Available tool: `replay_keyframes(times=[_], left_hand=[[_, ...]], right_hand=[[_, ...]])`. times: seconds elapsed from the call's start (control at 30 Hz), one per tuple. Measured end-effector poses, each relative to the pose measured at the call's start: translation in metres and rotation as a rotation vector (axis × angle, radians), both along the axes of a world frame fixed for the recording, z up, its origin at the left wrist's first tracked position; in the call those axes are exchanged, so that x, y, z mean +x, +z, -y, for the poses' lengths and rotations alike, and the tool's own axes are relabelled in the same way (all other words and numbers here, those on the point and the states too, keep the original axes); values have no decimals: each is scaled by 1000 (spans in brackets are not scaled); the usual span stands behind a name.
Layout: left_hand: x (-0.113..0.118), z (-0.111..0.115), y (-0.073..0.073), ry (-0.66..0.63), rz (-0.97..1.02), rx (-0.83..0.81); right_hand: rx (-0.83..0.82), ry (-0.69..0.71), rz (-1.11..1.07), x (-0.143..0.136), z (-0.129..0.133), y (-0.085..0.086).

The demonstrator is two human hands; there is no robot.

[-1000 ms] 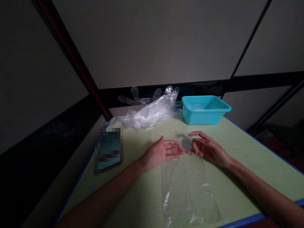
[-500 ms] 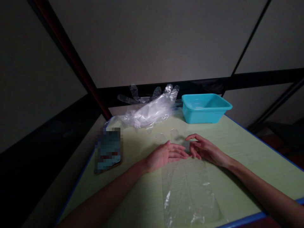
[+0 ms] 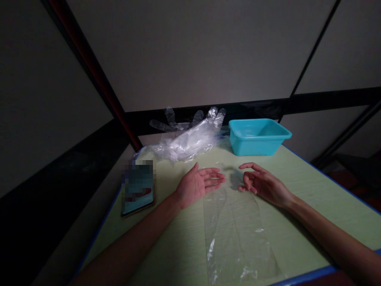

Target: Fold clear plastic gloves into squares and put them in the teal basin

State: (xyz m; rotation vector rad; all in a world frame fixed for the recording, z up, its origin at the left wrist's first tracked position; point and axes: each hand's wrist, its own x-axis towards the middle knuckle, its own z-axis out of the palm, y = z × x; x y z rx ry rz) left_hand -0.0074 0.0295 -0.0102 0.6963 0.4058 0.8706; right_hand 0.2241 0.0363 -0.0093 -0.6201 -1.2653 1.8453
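Observation:
A thin clear plastic glove [image 3: 238, 234] lies flat on the pale green table [image 3: 306, 182], its cuff toward the near edge. Over its upper left part is my left hand [image 3: 200, 183], palm turned up and fingers spread, holding nothing. My right hand [image 3: 264, 183] is at the glove's upper right, fingers apart and loosely curled, with nothing in it. A gap separates the two hands. Whether either hand touches the plastic cannot be made out.
Behind the hands lies a crumpled pile of clear plastic gloves [image 3: 190, 141]. A turquoise basin [image 3: 257, 145] stands at the back right. A phone-like device [image 3: 138, 188], partly pixelated, is at the left edge. A wall rises behind the table.
My hands have moved apart. The left hand shifted left and slightly up with its fingers spreading; the right hand moved slightly right.

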Motion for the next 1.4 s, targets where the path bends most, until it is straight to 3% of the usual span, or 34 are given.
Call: replay_keyframes(times=[0.3,0.67,0.73,0.83,1.0,1.07,1.2,1.4], left_hand=[[9,5,-12,-195,-85,132],[9,7,-15,-248,-164,180],[8,7,-14,-237,-138,185],[8,8,-10,-224,-93,180],[14,7,-10,-256,-53,185],[18,7,-13,-291,-68,189],[20,7,-16,-309,-106,191],[9,3,-4,-209,-37,157]], right_hand=[[27,90,52,-2,2,-8],[110,78,172,-3,2,-13],[231,15,234,-1,4,-10],[566,-50,468,4,14,5],[1188,285,927,9,55,40],[1336,351,1028,7,74,50],[1434,431,1081,4,101,52],[1470,316,1079,18,106,34]])
